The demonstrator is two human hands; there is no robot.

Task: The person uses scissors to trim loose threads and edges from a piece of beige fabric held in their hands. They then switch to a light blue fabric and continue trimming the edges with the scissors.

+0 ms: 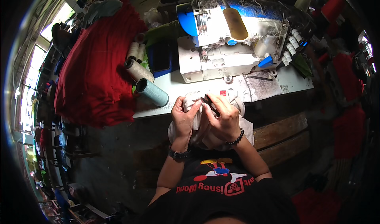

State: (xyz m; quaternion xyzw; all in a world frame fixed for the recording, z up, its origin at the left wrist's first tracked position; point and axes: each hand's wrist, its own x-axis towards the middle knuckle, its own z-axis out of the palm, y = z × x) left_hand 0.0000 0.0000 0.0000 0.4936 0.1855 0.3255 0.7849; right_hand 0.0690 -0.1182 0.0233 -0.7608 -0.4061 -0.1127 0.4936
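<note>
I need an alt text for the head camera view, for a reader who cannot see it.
Both hands, left hand and right hand, grip a bunched white cloth at a table edge. Behind it stand a white sewing machine, thread cones and a red fabric pile.

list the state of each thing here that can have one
left hand: closed on the white garment, watch on the wrist
right hand: pinching the garment, small dark tool in the fingers
white garment: bunched up, held at the table edge
sewing machine: nothing under the needle
thread cones: lying on their sides
red fabric: piled, draped over the table's left end
</note>
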